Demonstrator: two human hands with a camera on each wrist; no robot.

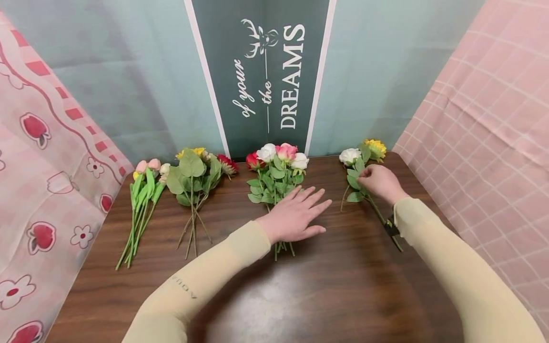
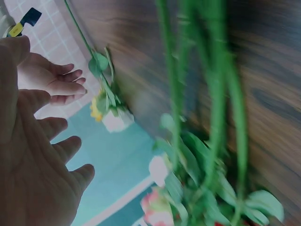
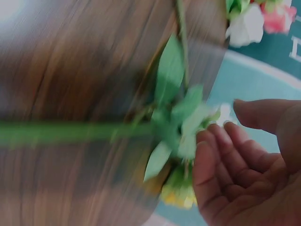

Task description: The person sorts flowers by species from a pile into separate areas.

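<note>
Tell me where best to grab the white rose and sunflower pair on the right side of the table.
Probably by the bare lower stems, coming from above at the near table edge: the white rose and sunflower pair lies flat, heads pointing away, and the right hand covers its leaves.

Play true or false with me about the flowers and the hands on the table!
1. The left hand lies flat with straight fingers over the middle rose bunch. True.
2. The right hand is at the tulips. False: it touches the leaves of the white rose and sunflower pair at the right end of the table.
3. Four groups of flowers lie on the table. True.
4. The tulips are the rightmost group. False: they are the leftmost.
5. The sign behind reads DREAMS. True.
</note>
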